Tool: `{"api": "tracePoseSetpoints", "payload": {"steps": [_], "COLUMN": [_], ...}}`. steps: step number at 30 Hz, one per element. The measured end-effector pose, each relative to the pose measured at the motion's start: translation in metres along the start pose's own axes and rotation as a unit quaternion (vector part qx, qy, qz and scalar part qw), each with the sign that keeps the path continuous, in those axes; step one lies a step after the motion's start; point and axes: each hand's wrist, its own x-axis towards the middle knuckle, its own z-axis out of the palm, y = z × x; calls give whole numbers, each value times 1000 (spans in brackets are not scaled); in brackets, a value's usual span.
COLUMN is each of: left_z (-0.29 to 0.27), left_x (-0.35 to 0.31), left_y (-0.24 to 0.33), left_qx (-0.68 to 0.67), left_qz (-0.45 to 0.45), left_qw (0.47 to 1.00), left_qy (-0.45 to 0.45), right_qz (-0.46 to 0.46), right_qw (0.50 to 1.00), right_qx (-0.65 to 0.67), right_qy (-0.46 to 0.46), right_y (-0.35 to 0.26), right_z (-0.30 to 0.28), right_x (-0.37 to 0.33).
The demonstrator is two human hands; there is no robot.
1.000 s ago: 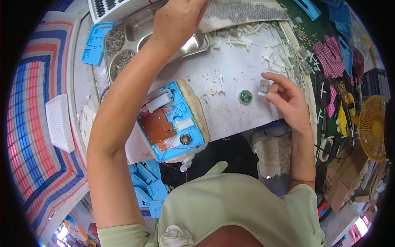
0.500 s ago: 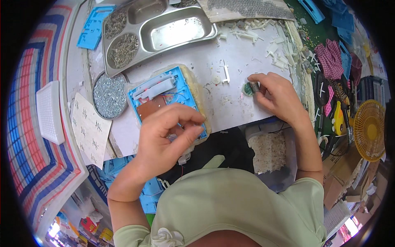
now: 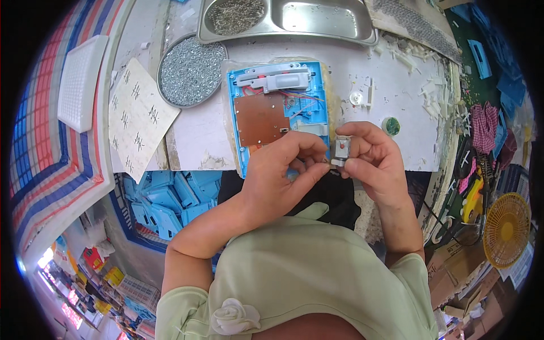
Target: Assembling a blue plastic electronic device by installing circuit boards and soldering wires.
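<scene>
My right hand (image 3: pixel 376 163) grips a small silver metal part (image 3: pixel 342 146) like a little motor, with a red spot on its face, between thumb and fingers. At its lower end, my left hand (image 3: pixel 282 170) is closed in a pinch. Whatever lies between those fingertips is too small to name. Both hands are over the near right corner of an open blue plastic casing (image 3: pixel 321 90). Inside that casing are a brown circuit board (image 3: pixel 258 120), a grey plastic piece (image 3: pixel 277 79) and thin wires. To the right of my right hand sits a small green round container (image 3: pixel 390 126).
A round dish of small metal screws (image 3: pixel 191 71) stands left of the casing, beside a marked card (image 3: pixel 136 113). A steel compartment tray (image 3: pixel 266 38) lies at the back. White plastic pieces (image 3: pixel 430 93) are scattered at right; blue casings (image 3: pixel 164 198) fill a crate below.
My right hand has come left from beside the green container, bringing the silver part to my left hand. My left hand now meets it at the part. The view has shifted left.
</scene>
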Motion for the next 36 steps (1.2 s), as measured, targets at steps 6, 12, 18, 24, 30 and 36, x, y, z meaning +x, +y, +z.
{"api": "tracePoseSetpoints", "payload": {"steps": [6,12,18,24,30,36], "left_z": [-3,-5,-8,-19,-23,-25], "left_x": [-1,-2,2,1,2,-1], "left_y": [-3,-12,-22,-15,-12,-14], "left_qx": [-9,0,192,78,124,131], "left_qz": [3,44,258,181,196,186], "left_qw": [1000,999,944,980,972,973], "left_qy": [-3,16,73,29,34,36], "right_qz": [25,-240,-294,-383,-393,-400], "right_qw": [999,883,824,779,770,753], "right_qx": [-30,-404,-484,-493,-494,-506], "right_qy": [-21,6,-19,-54,-89,-129], "right_y": [-5,2,-22,-14,-10,-10], "right_z": [4,7,11,12,11,10], "right_x": [7,5,14,15,18,20]}}
